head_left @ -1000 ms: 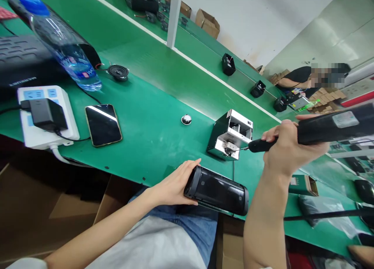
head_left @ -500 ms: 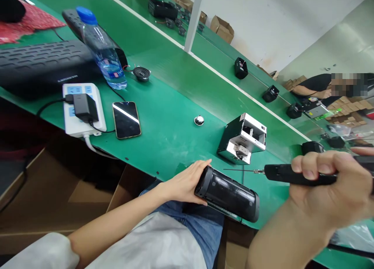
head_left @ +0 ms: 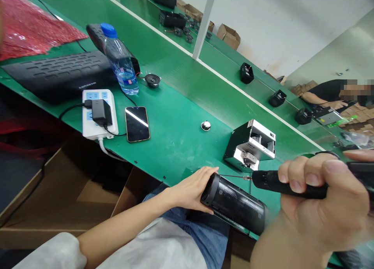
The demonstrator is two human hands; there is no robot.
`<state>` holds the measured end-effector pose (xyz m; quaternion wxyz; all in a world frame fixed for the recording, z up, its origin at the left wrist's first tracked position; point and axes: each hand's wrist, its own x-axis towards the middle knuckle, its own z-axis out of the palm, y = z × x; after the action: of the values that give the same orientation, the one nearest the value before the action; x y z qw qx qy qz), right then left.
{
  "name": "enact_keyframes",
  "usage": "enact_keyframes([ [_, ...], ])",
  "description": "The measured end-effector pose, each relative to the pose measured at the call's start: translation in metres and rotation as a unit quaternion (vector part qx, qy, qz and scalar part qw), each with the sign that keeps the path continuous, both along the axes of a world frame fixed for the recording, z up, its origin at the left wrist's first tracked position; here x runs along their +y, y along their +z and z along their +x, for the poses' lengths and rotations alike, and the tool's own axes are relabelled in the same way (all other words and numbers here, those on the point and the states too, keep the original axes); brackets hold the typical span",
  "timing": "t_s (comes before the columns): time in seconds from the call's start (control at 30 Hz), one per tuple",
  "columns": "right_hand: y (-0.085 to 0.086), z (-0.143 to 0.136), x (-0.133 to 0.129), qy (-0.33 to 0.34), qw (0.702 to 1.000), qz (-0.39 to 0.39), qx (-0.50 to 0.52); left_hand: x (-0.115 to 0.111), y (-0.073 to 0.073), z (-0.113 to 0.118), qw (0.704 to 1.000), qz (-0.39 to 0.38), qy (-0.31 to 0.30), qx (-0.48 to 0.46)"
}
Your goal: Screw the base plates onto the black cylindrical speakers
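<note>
My left hand (head_left: 193, 189) grips the left end of a black cylindrical speaker (head_left: 236, 203), which lies tilted at the table's near edge. In my right hand (head_left: 327, 191) is a black electric screwdriver (head_left: 271, 179), its fingers wrapped round the body. The thin bit points left, its tip close to the speaker's upper left end; I cannot tell whether it touches. Just beyond stands a black and silver screw feeder (head_left: 251, 144). A small shiny round part (head_left: 205, 125) lies on the green table (head_left: 172, 125) to its left.
A phone (head_left: 137, 123), a white power strip (head_left: 99, 130) with a black adapter, a water bottle (head_left: 121, 66), a loose speaker driver (head_left: 152, 80) and a long black speaker (head_left: 64, 78) occupy the left side. Across the table a person (head_left: 321, 94) works near black housings (head_left: 247, 73).
My right hand has brought the screwdriver left and slightly down, so its bit now reaches the speaker's upper end. The view has shifted a little; my left hand keeps its hold.
</note>
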<state>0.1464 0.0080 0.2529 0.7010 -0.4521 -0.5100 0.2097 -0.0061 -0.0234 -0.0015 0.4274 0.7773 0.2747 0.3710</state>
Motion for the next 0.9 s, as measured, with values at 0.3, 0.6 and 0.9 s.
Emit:
enact_keyframes([
  [0.3, -0.057, -0.012, 0.012, 0.238, 0.971, 0.014, -0.019, 0.009, -0.011, 0.008, 1.000, -0.015, 0.003, -0.013],
  [0.6, -0.058, -0.009, 0.014, 0.286, 0.958, 0.018, -0.031, 0.009, -0.009, 0.008, 0.999, -0.030, 0.004, -0.014],
  [0.9, -0.062, -0.006, 0.011, 0.263, 0.965, 0.006, -0.020, 0.005, -0.001, 0.003, 1.000, -0.021, 0.006, -0.017],
])
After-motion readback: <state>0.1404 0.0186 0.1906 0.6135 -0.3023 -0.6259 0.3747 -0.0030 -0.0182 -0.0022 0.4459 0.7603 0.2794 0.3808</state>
